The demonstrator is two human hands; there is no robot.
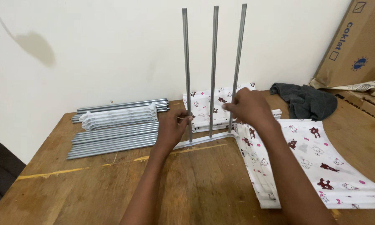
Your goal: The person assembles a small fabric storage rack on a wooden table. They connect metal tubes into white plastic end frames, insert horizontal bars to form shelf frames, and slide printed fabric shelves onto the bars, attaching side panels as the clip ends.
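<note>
Upright grey rods, three in a row: left rod (187, 75), middle rod (213, 71) and right rod (238, 68), all seated in a white plastic connector bar (204, 138) lying on the wooden table (187, 187) near its middle. Left hand (171, 127) has its fingers closed around the lower part of the left rod; right hand (248, 108) grips the right rod low down, fingers wrapped about it. For this step, holding each rod close to its socket and pressing straight down keeps the bar flat and the rods parallel; the right rod leans slightly outward and would likely need squaring. Beside the work lie spare grey rods (114, 139), more white connectors (118, 116), folded printed fabric (321, 166) and a dark cloth (306, 100); cardboard boxes (358, 46) stand at the far right.
</note>
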